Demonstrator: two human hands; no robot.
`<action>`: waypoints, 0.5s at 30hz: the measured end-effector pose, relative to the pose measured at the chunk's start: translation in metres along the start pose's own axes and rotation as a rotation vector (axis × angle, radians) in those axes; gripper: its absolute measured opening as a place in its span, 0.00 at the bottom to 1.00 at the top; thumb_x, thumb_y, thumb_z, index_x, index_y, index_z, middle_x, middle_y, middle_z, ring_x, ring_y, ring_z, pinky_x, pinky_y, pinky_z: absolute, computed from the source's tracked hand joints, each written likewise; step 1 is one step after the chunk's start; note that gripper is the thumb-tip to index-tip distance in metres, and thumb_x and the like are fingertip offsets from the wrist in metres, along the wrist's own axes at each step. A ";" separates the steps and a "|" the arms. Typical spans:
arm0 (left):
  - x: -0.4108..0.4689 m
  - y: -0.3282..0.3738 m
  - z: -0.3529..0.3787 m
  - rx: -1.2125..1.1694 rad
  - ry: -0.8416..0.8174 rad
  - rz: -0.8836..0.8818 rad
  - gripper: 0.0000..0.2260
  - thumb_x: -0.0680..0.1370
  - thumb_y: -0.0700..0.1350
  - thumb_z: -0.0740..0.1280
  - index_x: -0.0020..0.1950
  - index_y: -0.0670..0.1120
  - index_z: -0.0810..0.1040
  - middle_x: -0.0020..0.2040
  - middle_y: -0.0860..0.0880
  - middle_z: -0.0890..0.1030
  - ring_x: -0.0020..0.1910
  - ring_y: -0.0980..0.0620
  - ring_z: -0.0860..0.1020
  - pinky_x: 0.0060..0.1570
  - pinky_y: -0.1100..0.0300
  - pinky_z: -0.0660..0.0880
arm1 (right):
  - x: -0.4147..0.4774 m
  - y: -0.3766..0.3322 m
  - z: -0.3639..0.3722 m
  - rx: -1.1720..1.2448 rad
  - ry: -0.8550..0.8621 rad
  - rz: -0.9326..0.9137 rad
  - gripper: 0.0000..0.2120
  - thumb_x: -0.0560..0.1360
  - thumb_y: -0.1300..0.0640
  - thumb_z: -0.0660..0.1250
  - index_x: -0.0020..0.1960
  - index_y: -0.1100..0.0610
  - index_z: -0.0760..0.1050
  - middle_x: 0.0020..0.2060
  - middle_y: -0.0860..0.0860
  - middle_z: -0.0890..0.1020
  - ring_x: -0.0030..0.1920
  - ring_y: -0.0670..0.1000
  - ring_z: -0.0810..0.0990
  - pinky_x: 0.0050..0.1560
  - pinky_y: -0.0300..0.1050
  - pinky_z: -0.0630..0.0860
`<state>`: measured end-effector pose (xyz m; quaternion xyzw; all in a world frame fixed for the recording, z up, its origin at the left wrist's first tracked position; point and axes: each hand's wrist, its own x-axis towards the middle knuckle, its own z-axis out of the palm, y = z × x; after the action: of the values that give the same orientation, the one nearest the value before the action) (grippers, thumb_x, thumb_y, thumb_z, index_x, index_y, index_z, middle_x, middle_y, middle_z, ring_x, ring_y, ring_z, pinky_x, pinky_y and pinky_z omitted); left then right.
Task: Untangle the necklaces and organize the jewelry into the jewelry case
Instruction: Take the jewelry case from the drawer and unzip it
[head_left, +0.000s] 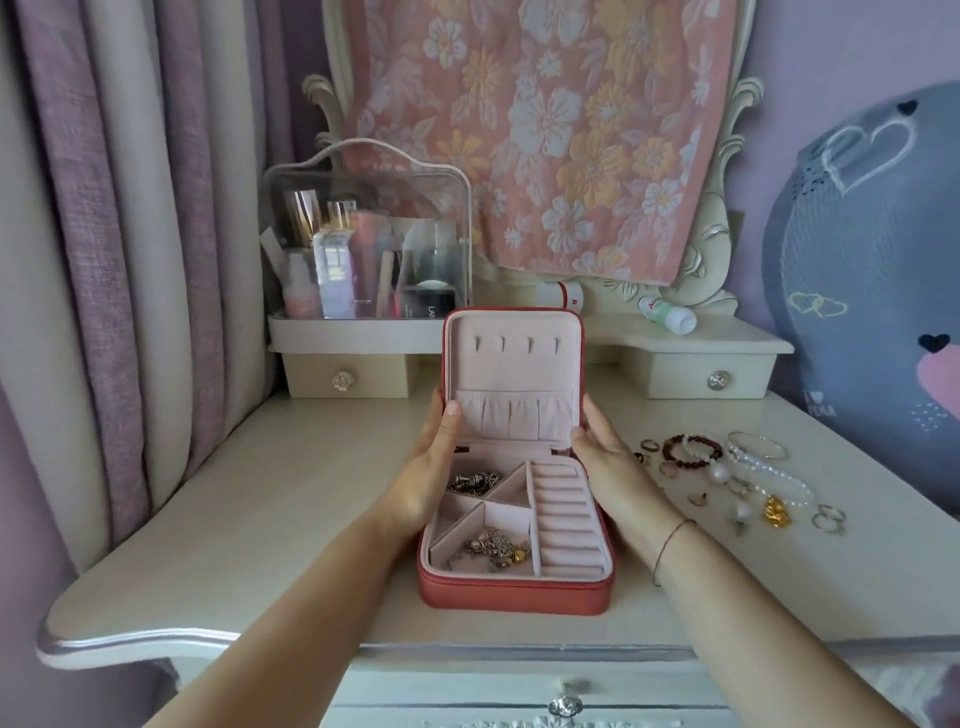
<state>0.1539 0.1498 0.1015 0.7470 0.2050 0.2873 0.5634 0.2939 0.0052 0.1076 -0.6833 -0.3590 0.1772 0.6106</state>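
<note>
Far left, the striped curtain (104, 260) hangs beside the cream dressing table (260, 493), and at the back stands a clear cosmetics organizer (363, 244) packed with bottles and tubes. Moving in, the left hand (431, 467) grips the left edge of the lid (514, 364), thumb on the pink lining and fingers hidden behind.

Centre stage, the coral jewelry case (514, 590) sits open on the table near the front edge, its lid upright. One tangled necklace clump (475, 480) lies in the rear-left compartment. A second tangle with a gold bead (496, 551) lies in the front-left compartment. The ring rolls (561, 519) along the case's right side hold nothing.

Next, the right hand (602, 457) clasps the lid's right edge in the same way, with a thin cord bracelet (670, 545) on that wrist.

Right of the case, loose pieces lie spread on the tabletop: a dark bead bracelet (675, 449), a metal bangle (758, 444), a pearl strand (769, 473), a gold charm (776, 512) and silver rings (828, 519). Far right, a grey plush cushion (872, 260) leans at the wall.
</note>
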 end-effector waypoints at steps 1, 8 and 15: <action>0.003 -0.003 -0.001 -0.001 0.009 -0.011 0.37 0.71 0.77 0.51 0.77 0.64 0.55 0.76 0.63 0.60 0.74 0.60 0.59 0.76 0.53 0.51 | 0.001 0.001 0.001 -0.026 0.016 0.013 0.22 0.83 0.57 0.54 0.74 0.39 0.60 0.69 0.39 0.70 0.68 0.43 0.68 0.72 0.43 0.60; 0.011 -0.010 0.001 -0.031 0.015 -0.002 0.41 0.67 0.80 0.52 0.77 0.64 0.54 0.76 0.62 0.62 0.75 0.59 0.60 0.76 0.50 0.54 | -0.004 -0.001 0.003 -0.167 0.132 0.040 0.19 0.83 0.58 0.52 0.71 0.45 0.68 0.59 0.45 0.79 0.41 0.38 0.74 0.35 0.24 0.66; 0.015 -0.019 0.001 -0.050 0.009 -0.007 0.34 0.71 0.77 0.53 0.75 0.67 0.58 0.74 0.60 0.67 0.73 0.55 0.65 0.74 0.50 0.58 | -0.027 -0.013 -0.002 -0.396 0.251 -0.282 0.11 0.75 0.58 0.69 0.57 0.53 0.79 0.53 0.49 0.76 0.53 0.46 0.77 0.55 0.33 0.68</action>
<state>0.1659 0.1638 0.0857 0.7308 0.2028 0.2938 0.5818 0.2735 -0.0157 0.1158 -0.7493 -0.4000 -0.0692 0.5233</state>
